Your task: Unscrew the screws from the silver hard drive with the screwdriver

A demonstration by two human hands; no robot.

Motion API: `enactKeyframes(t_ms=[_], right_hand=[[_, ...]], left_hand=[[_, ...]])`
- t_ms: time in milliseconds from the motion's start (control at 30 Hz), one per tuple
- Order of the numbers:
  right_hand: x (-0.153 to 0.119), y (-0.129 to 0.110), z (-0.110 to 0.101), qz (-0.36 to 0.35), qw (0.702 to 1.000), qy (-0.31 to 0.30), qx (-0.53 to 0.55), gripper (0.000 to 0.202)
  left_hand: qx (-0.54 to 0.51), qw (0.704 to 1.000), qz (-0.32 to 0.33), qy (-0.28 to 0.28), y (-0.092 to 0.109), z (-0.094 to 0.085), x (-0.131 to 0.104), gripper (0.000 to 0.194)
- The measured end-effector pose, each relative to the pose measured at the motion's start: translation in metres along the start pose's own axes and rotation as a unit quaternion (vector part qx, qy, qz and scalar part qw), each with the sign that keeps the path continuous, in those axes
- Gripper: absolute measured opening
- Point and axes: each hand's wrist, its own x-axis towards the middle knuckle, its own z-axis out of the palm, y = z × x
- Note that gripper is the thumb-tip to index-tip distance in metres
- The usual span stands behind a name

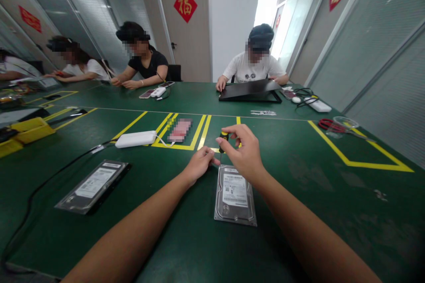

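Observation:
A silver hard drive [235,192] with a white label lies flat on the green table in front of me. Between the thumb and fingers of my right hand [244,148] is a short black and yellow screwdriver [223,140], held upright. Its thin shaft points down at the far left corner of the drive. My left hand [201,164] is beside that corner, thumb and index finger pinched together, another finger reaching toward the shaft. Whatever the pinch holds, if anything, is too small to make out. A second hard drive [96,185] lies to the left.
A white power bank [136,139] with a black cable [59,172] lies at left, beside a pinkish phone [179,130]. Red-handled scissors [332,125] and a clear plastic lid [345,122] sit at right. Small screws [380,195] lie nearer. Several people sit across the table.

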Motion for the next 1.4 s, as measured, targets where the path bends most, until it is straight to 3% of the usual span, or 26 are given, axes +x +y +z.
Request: enactKeyframes(t_ms=[167,333,600,833,1100,1300,1400], right_hand=[[0.0004,0.0002,-0.0002,0.005,1.0,0.0,-0.003,0.01],[0.0011,-0.0008,-0.0007,0.004,1.0,-0.01,-0.004,0.019],[0.0009,0.0029,0.0006,0.004,1.0,0.004,-0.006,0.011],[0.0,0.0033,0.002,0.012,1.0,0.0,-0.015,0.021],[0.0005,0.0058,0.0019,0.001,1.0,0.006,-0.006,0.01],[0.0002,0.0054,0.0018,0.016,1.0,0.009,-0.019,0.018],[0.0001,0.0042,0.0021,0.011,1.0,0.007,-0.017,0.019]], left_hand=[[0.002,1.0,-0.002,0.0,-0.0002,-0.0005,-0.0006,0.02],[-0.002,1.0,-0.002,0.0,-0.0011,-0.0004,0.0003,0.019],[-0.005,1.0,-0.006,0.005,0.0003,0.0003,-0.0015,0.017],[-0.018,1.0,-0.007,-0.006,-0.0042,0.0008,0.0005,0.016],[0.01,1.0,0.023,-0.003,-0.0023,-0.0009,-0.0017,0.016],[0.026,0.998,0.05,-0.026,-0.0051,-0.001,-0.0009,0.007],[0.051,0.996,0.064,-0.039,-0.0094,-0.0024,0.0008,0.015]])
